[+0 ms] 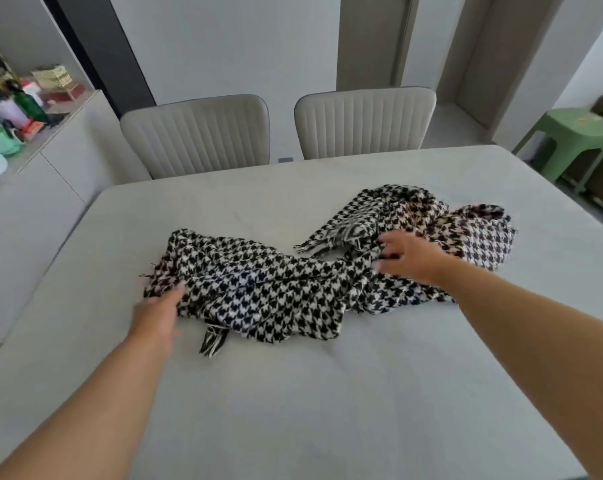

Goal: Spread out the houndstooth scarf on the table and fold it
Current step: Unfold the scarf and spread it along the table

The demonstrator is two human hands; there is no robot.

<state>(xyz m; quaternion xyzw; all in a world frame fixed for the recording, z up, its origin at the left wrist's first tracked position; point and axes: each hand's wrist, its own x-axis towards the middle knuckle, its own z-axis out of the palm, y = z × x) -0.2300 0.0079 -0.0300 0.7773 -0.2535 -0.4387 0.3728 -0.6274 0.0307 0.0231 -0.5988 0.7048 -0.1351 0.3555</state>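
Note:
The black-and-white houndstooth scarf (pixel 276 289) lies crumpled across the middle of the pale table (pixel 293 410), with one fringed end near the front left and a bunched heap at the far right. My left hand (pixel 158 313) reaches the scarf's left edge, with its straight fingertips touching the fabric. My right hand (pixel 409 258) rests over the scarf's middle, beside the other fringed end. Its fingers are spread and slightly bent onto the cloth. Both hands are blurred.
Two beige ribbed chairs (pixel 196 133) (pixel 362 119) stand at the table's far side. A sideboard with bottles and boxes (pixel 12 126) runs along the left. A green stool (pixel 570 140) stands at the far right.

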